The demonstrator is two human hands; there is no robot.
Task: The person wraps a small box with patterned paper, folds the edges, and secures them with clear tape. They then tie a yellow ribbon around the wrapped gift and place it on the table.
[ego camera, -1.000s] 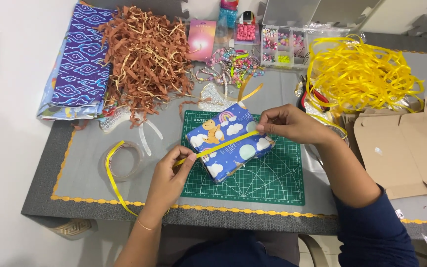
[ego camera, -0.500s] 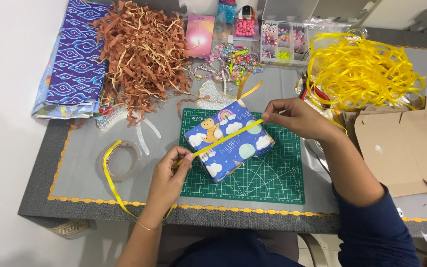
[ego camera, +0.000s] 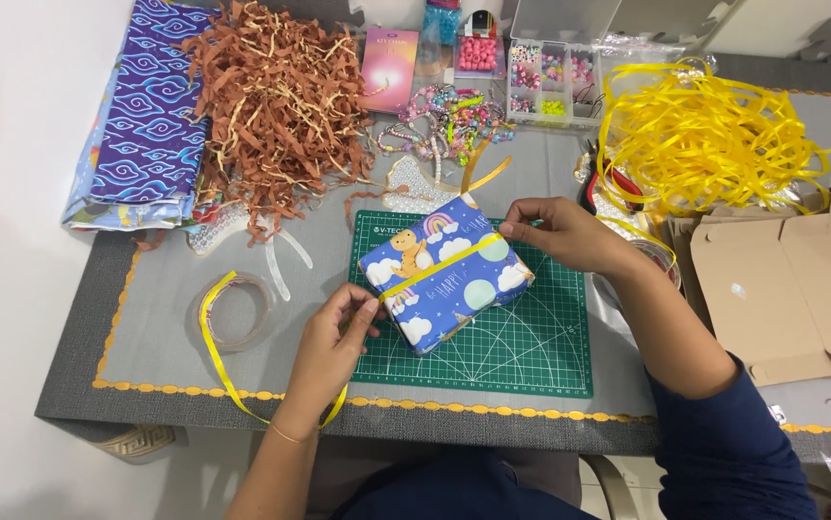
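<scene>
A blue gift-wrapped box (ego camera: 446, 272) printed with clouds and rainbows lies tilted on a green cutting mat (ego camera: 521, 351) in the middle of the frame. A yellow ribbon (ego camera: 438, 267) runs diagonally across its top. The left hand (ego camera: 331, 349), at the box's lower left corner, has its fingers pinched together on the ribbon, whose loose end loops down to the lower left over a clear tape roll (ego camera: 233, 310). The right hand (ego camera: 562, 231), at the box's upper right corner, is clamped on the ribbon's other end with thumb and fingers closed. In the upper left of the frame lie folded purple patterned paper (ego camera: 142, 125) and a heap of brown shredded paper (ego camera: 276, 101). Upper right holds a tangle of yellow ribbon (ego camera: 709, 140), with flat cardboard (ego camera: 781, 279) below it. A clear bead organiser (ego camera: 555, 72) sits at the top centre.
</scene>
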